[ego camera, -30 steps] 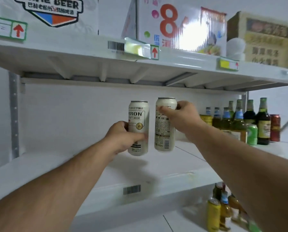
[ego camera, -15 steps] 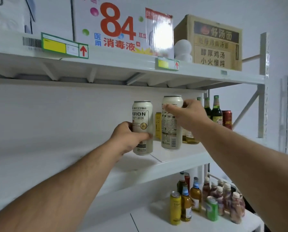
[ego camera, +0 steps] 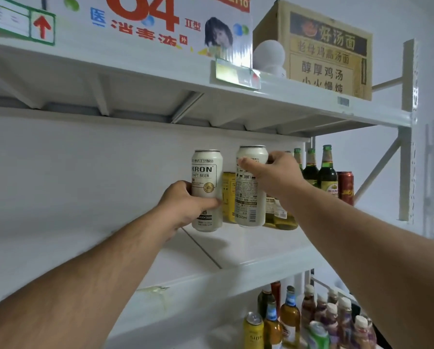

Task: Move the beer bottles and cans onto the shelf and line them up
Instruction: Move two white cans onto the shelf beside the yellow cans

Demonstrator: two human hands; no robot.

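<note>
Two cans: both white, both upright, held side by side at the centre of the frame over the middle shelf [ego camera: 236, 250].
Left hand [ego camera: 185, 207]: fingers wrapped around the lower half of the white can marked "KRON CRAFT BEER" [ego camera: 207, 190]; thumb across its front.
Right hand [ego camera: 274, 175]: closed around the upper part of the second white can [ego camera: 250, 197], thumb on the front, fingers behind; the printed back label faces the camera.
Contact with shelf: the right can's base looks close to the board, the left can's base slightly lower in the frame; I cannot tell whether either one is resting on it.
Gap between cans: narrow, not touching; a yellow can [ego camera: 229, 197] shows through it, standing further back.
Row already on shelf: green bottles [ego camera: 326, 172] and a red can [ego camera: 345, 187], right of centre, partly hidden by the right forearm.
Lower shelf: lower right of the frame, a cluster of bottles and cans [ego camera: 311, 321], standing close together.
Top shelf: upper right, a brown carton [ego camera: 326, 49]; upper centre, a white printed box [ego camera: 160, 23].
</note>
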